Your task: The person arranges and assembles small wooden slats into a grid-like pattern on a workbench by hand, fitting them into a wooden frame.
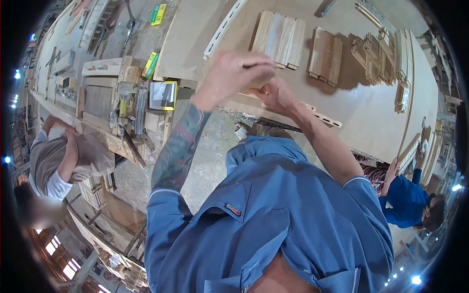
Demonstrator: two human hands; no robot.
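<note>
My left hand [235, 77], on the tattooed arm, is raised over the near edge of the workbench [376, 124], its fingers closed. Just to its right, my right hand [277, 94] has its fingers curled inward, close to the left fingertips. Whatever is between the fingers is too small and hidden to name. Beneath the hands, a pale slotted wooden strip [328, 120] lies along the bench edge, partly covered by them. Another slotted strip [223, 30] lies beyond my left hand.
Wooden slats [278, 40] and a smaller group of slats [326, 57] lie on the bench. Stacked pieces [375, 61] are at right. A yellow-edged box [163, 95] is left. One person [71, 156] stands at left, another [405, 200] at right.
</note>
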